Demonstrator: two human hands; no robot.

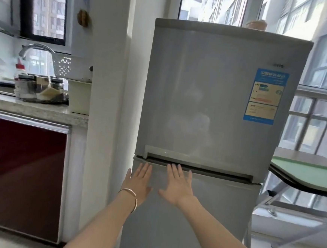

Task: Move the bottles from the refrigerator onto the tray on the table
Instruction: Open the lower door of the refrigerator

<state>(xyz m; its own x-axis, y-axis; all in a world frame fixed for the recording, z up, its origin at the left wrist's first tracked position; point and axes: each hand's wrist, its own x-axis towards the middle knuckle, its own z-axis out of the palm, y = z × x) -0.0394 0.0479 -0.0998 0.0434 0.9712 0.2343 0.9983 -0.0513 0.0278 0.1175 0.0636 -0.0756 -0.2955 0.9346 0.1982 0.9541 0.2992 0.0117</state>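
Fingers [145,169] of both hands were straight and spread, holding nothing. The left hand [138,182] and right hand [178,184] were at the top of the lower door [200,214] of the closed refrigerator [209,98], just below its handle recess [204,167]. A green-topped counter [307,174] stood to its right.

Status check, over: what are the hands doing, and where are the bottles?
Both open: left hand, right hand, flat at the lower door. The refrigerator shut, no bottles in sight. Nothing in the way.
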